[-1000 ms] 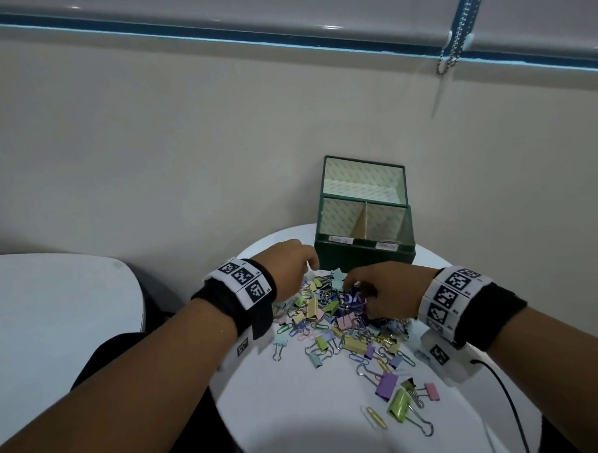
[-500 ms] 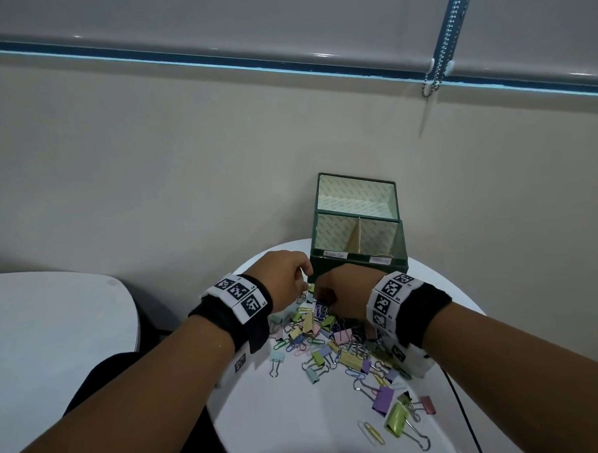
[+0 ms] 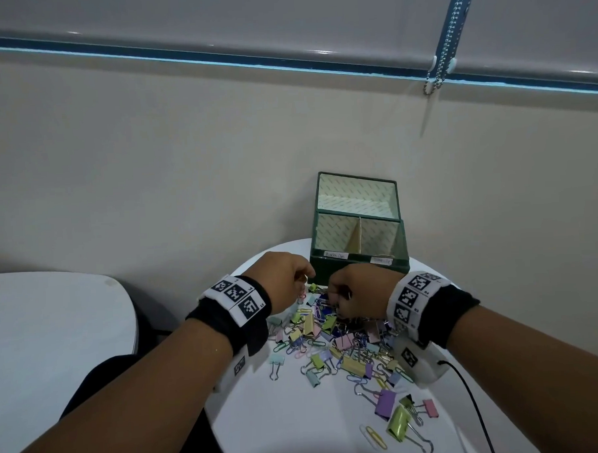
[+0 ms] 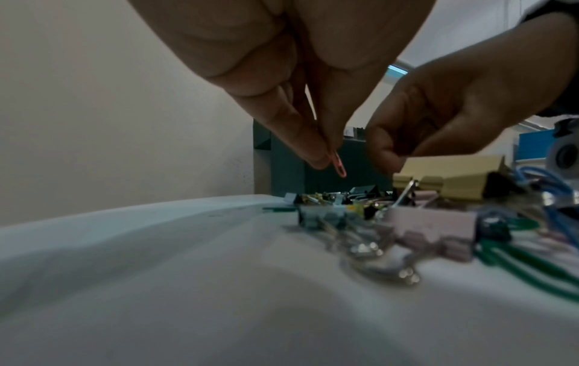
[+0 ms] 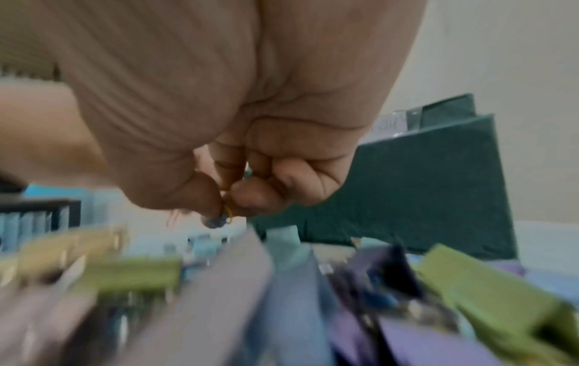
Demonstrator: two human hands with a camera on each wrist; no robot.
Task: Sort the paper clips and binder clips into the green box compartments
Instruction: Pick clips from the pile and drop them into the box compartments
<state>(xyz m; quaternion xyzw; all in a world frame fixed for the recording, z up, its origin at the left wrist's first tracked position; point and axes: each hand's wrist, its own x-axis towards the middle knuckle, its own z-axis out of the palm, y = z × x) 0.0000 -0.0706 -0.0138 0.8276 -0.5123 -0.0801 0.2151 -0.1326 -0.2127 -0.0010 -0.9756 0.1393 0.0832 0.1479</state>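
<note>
Fingertips (image 4: 313,146) of left hand (image 3: 286,281) pinching pink paper clip (image 4: 339,166) above pile (image 3: 343,340).

Two small white paper labels (image 3: 335,255) (image 3: 381,260) with handwriting stand on the near front wall of the dark green cardboard box (image 3: 357,270); the writing is too small and blurred to read. The white wrist bands (image 3: 237,296) (image 3: 412,298) carry square black-and-white coded markers, with tiny unreadable numbers beside them.

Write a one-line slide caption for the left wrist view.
Left hand pinches a pink paper clip above the clip pile, right hand beside it.
</note>
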